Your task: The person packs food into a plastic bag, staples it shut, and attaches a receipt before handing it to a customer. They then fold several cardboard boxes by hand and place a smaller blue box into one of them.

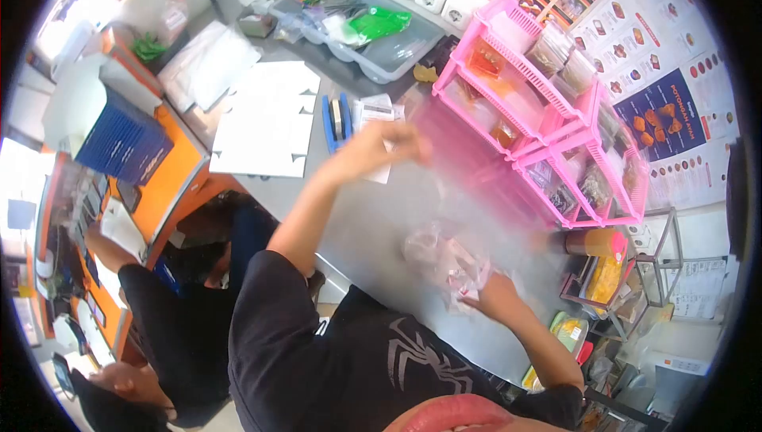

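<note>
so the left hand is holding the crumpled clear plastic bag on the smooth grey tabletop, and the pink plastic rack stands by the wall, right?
Not the left hand: the head view shows the right hand holding the crumpled clear plastic bag on the smooth grey tabletop. The pink plastic rack does stand by the wall.

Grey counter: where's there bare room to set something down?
The counter's widest bare patch is between your left forearm and the plastic bag; another separates bag and pink rack. It's crowded beyond your left hand: white card, loaded tray.
</note>
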Demonstrator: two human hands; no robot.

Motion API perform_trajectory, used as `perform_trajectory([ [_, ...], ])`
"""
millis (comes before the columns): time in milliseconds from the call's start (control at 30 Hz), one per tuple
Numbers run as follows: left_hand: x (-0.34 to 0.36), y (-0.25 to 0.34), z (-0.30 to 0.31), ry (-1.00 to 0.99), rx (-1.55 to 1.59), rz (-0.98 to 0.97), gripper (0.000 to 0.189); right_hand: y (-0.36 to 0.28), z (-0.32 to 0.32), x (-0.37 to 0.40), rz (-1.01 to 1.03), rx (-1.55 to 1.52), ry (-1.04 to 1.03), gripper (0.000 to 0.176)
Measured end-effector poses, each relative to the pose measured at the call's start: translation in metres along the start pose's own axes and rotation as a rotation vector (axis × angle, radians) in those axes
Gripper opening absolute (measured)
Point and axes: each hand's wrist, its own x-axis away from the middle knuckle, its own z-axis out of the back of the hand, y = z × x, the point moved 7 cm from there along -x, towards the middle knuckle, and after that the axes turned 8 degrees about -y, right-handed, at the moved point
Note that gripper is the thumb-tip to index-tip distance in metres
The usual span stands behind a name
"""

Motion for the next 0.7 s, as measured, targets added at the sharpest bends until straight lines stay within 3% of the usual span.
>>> perform_trajectory([
  [67,-0.035,-0.064,0.073,0.237,0.111,0.055,0.022,-0.001,0.013,0.03,-0.108,0.002,-0.126,0.04],
  [100,-0.051,-0.089,0.11,0.366,0.143,0.033,0.022,0.0,0.016,0.04,-0.093,-0.031,-0.084,0.037],
  [133,-0.068,-0.123,0.159,0.486,-0.144,0.079,0.024,0.003,0.02,0.049,-0.08,-0.064,-0.04,0.035],
  [233,-0.101,-0.167,0.265,0.814,-0.299,-0.033,0.022,0.012,0.031,0.062,-0.17,-0.253,-0.121,0.035],
  [300,-0.123,-0.187,0.321,0.928,-0.611,0.02,0.021,0.022,0.046,0.064,-0.238,-0.437,-0.107,0.033],
  [367,-0.145,-0.232,0.369,0.866,-0.864,0.209,0.023,0.037,0.054,0.061,-0.318,-0.59,-0.063,0.03],
  [433,-0.157,-0.242,0.363,0.656,-0.998,0.697,0.03,0.053,0.055,0.058,-0.406,-0.712,0.012,0.026],
  [467,-0.162,-0.259,0.364,0.563,-1.032,0.793,0.034,0.054,0.059,0.054,-0.393,-0.724,0.047,0.025],
  [567,-0.173,-0.278,0.359,0.572,-1.26,0.795,0.033,0.056,0.067,0.038,-0.363,-0.767,0.11,0.02],
  [700,-0.176,-0.268,0.372,0.696,-1.37,0.629,0.022,0.063,0.066,0.024,-0.363,-0.837,0.119,0.018],
])
